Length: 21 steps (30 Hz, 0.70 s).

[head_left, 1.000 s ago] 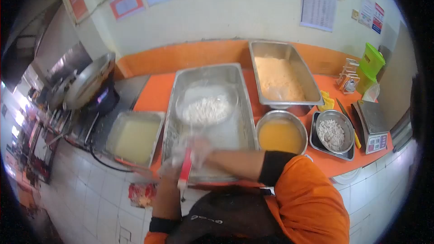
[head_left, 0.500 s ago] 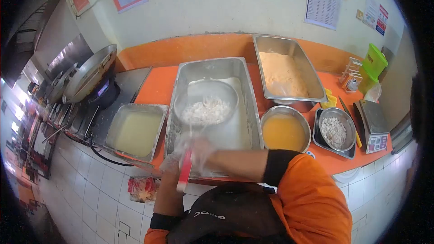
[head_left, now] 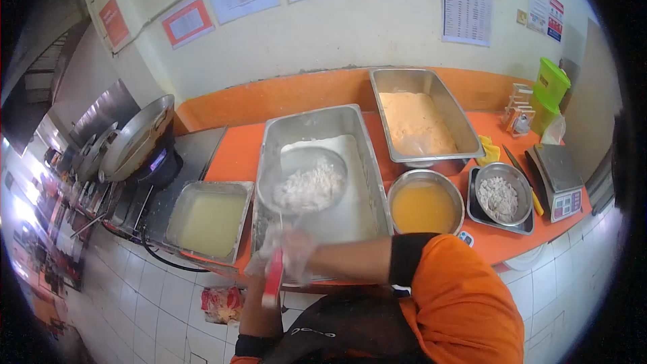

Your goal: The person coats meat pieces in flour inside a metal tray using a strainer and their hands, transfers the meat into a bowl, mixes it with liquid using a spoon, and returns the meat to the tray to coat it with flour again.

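A round strainer (head_left: 266, 189) with white floured pieces (head_left: 310, 185) in it is over the large metal tray of white flour (head_left: 360, 219). Its red handle (head_left: 273, 280) points toward my body. My right hand (head_left: 296, 249), in a clear glove, is closed on the strainer's handle, with the fingers blurred. My left hand (head_left: 259, 263), also gloved, is beside it at the handle, partly hidden and smeared by motion.
Around stand a tray of pale liquid (head_left: 209, 222), a bowl of orange liquid (head_left: 424, 209), a tray of orange powder (head_left: 414, 121), a bowl of floured pieces (head_left: 497, 199), a scale (head_left: 558, 175), a knife (head_left: 536, 203) and woks (head_left: 138, 138) at the left.
The pieces in the strainer have shifted, and the strainer sits slightly differently over the flour. Both hands remain near the handle. The whole view has tilted a little.
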Each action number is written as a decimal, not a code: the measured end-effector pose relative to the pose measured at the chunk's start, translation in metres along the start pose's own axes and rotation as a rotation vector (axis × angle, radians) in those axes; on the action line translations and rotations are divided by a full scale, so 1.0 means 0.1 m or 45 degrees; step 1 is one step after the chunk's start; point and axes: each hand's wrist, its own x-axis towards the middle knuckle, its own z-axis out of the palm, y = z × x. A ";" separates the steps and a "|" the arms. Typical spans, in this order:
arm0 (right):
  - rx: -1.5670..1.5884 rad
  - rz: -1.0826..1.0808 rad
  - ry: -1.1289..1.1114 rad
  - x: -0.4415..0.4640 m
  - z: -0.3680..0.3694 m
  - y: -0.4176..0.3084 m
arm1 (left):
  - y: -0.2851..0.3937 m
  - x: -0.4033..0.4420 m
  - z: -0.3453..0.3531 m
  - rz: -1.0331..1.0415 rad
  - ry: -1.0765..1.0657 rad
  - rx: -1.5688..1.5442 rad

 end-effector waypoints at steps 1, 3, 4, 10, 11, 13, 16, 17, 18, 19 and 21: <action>0.036 0.023 -0.010 0.02 -0.01 -0.06 | 0.00 0.00 0.01 0.001 -0.001 -0.001; 0.106 0.070 -0.028 0.04 -0.03 -0.17 | -0.01 -0.01 0.00 0.000 0.004 0.005; -0.515 -0.307 -0.046 -0.08 0.09 -0.17 | -0.01 -0.01 -0.02 -0.004 0.010 0.006; 0.324 0.021 -0.225 -0.31 0.24 -0.56 | 0.03 0.08 -0.07 0.009 0.010 0.002; -0.203 -0.211 -0.177 -0.32 0.27 -0.48 | 0.02 0.09 -0.09 0.008 0.017 0.004; -1.257 -0.652 -0.044 -0.37 0.33 -0.28 | 0.02 0.01 -0.09 0.002 0.010 0.009; -0.318 -0.028 0.266 -0.02 0.20 -0.32 | 0.01 0.06 -0.11 0.007 0.012 0.000; 0.416 0.376 0.341 0.14 0.10 -0.33 | 0.02 0.10 -0.11 0.007 0.018 0.000; 0.090 0.091 0.143 0.19 0.02 -0.27 | 0.02 0.11 -0.10 0.006 0.018 -0.004; -0.238 -0.210 -0.062 0.26 -0.06 -0.23 | 0.02 0.11 -0.11 0.008 0.022 -0.003; -0.892 -0.786 -0.470 0.27 -0.23 -0.09 | 0.01 0.04 -0.12 -0.003 0.015 -0.018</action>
